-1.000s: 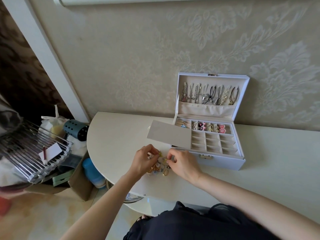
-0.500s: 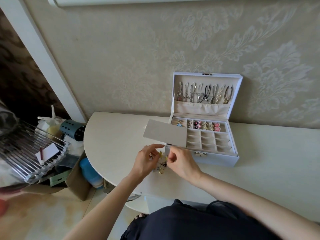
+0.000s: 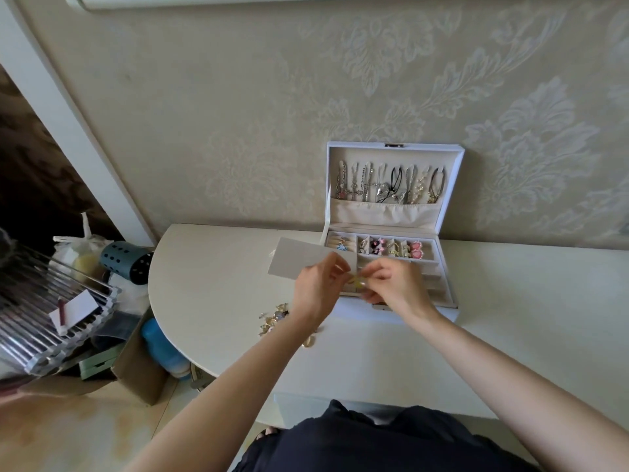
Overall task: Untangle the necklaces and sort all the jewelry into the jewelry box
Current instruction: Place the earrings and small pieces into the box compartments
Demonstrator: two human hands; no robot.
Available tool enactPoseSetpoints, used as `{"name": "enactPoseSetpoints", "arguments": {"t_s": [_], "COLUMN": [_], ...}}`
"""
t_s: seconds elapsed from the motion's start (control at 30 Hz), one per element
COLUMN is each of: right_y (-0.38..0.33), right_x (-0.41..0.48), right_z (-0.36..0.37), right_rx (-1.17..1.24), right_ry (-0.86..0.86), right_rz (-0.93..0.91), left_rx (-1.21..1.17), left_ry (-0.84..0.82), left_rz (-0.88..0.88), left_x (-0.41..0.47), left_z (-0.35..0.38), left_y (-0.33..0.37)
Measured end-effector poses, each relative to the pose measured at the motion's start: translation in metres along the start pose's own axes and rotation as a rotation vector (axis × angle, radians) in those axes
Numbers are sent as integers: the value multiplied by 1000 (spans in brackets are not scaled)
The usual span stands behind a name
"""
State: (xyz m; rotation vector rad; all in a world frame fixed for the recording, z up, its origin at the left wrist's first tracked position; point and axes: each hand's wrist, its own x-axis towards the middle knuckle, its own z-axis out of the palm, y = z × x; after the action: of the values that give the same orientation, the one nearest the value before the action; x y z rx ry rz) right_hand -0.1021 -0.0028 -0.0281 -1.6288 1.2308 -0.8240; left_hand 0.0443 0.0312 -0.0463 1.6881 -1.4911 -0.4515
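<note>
A white jewelry box [image 3: 449,267] stands open against the wall. Several necklaces [image 3: 388,185] hang inside its lid, and earrings [image 3: 377,248] fill the back row of its tray. My left hand [image 3: 318,289] and my right hand [image 3: 394,284] meet above the box's front left corner. Both pinch a small yellow piece of jewelry [image 3: 357,281] between their fingertips. A loose pile of gold and pastel jewelry [image 3: 274,318] lies on the table [image 3: 211,284] under my left wrist, and a gold piece [image 3: 309,341] lies a little apart.
A flat grey panel [image 3: 303,262] juts out from the box's left side. Left of the rounded table edge stand a wire rack [image 3: 44,308], a dark teal perforated cup [image 3: 126,264], a blue bottle [image 3: 160,349] and a cardboard box [image 3: 136,373].
Both hands have lifted off the pile and moved up and right to the box's front corner, carrying the small yellow piece. The pile now lies uncovered.
</note>
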Motion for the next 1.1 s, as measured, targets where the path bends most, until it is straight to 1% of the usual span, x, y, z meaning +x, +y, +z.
{"name": "enactPoseSetpoints", "arguments": {"t_s": [0.1, 0.2, 0.27, 0.33, 0.5, 0.6, 0.73, 0.9, 0.97, 1.1], "right_y": [-3, 3, 7, 11, 15, 13, 14, 23, 24, 22], "right_x": [16, 31, 37, 41, 44, 43, 44, 47, 47, 38], "right_z": [-17, -27, -27, -25, -17, -13, -12, -6, -5, -11], "right_rx": [-67, -180, -262, -303, -509, -600, -651, -722, -713, -622], "right_ry": [123, 201, 191, 146, 22, 37, 70, 131, 137, 154], "right_rz": [-24, 21, 45, 61, 90, 97, 77, 29, 4, -50], "left_rx": [137, 200, 271, 340, 497, 518, 511, 535, 534, 493], "left_ry": [0, -16, -67, -111, -164, -175, -201, -147, -129, -119], "left_rz": [-37, -21, -2, 17, 73, 74, 50, 29, 35, 57], "left_x": [20, 35, 43, 48, 53, 55, 55, 53, 52, 50], "left_z": [13, 22, 26, 29, 33, 32, 32, 35, 36, 36], "left_y": [11, 14, 13, 12, 11, 14, 12, 10, 10, 9]}}
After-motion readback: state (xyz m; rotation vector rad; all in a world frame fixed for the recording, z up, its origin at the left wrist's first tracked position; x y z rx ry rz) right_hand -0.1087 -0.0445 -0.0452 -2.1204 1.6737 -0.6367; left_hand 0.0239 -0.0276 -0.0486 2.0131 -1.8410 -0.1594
